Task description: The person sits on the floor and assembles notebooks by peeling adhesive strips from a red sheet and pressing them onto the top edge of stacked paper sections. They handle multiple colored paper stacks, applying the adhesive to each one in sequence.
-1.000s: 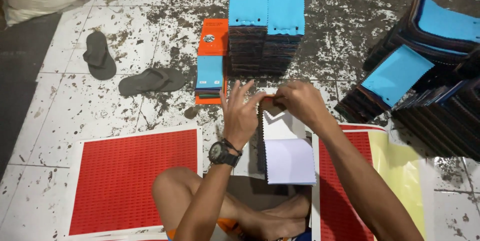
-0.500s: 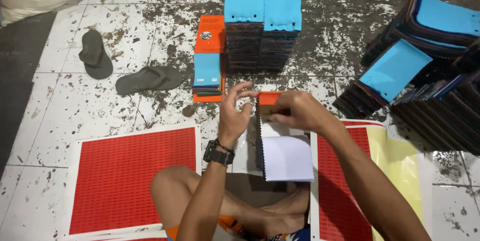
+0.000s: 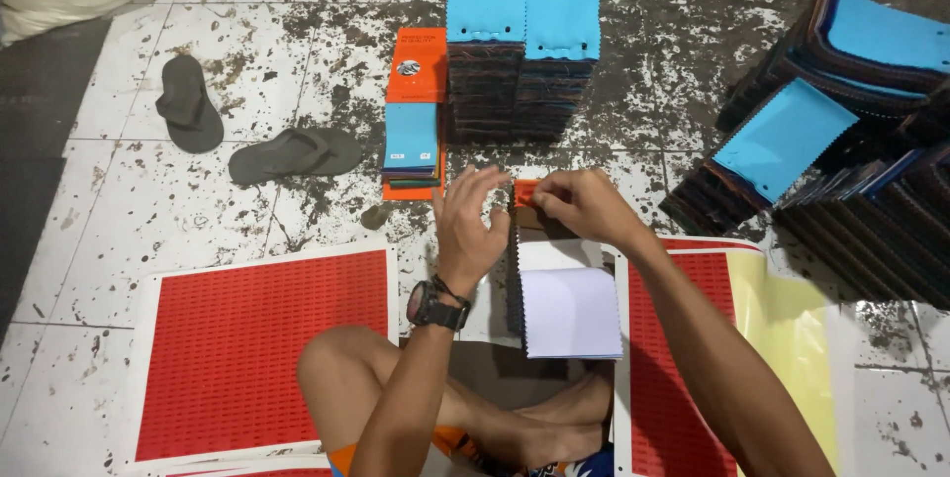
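Note:
I sit cross-legged on a tiled floor. My left hand (image 3: pixel 468 223), a black watch on its wrist, is raised with fingers spread beside the top of a swatch booklet (image 3: pixel 566 304) that has a white pinked-edge top sheet and dark layers under it. My right hand (image 3: pixel 586 204) pinches a small orange tab (image 3: pixel 524 192) at the booklet's top edge. The fingertips of both hands nearly meet over that tab.
Red sticker sheets lie left (image 3: pixel 262 348) and right (image 3: pixel 673 378) of my legs. Ahead stand stacked swatches topped in blue (image 3: pixel 522 2), with an orange-covered stack (image 3: pixel 414 106) beside them. More dark and blue swatch piles (image 3: pixel 841 141) sit at right. Two grey sandals (image 3: pixel 292 152) lie at left.
My left hand has opened and lifted slightly off the booklet's top, while my right hand stays pinched on the orange tab. The view shifted a little.

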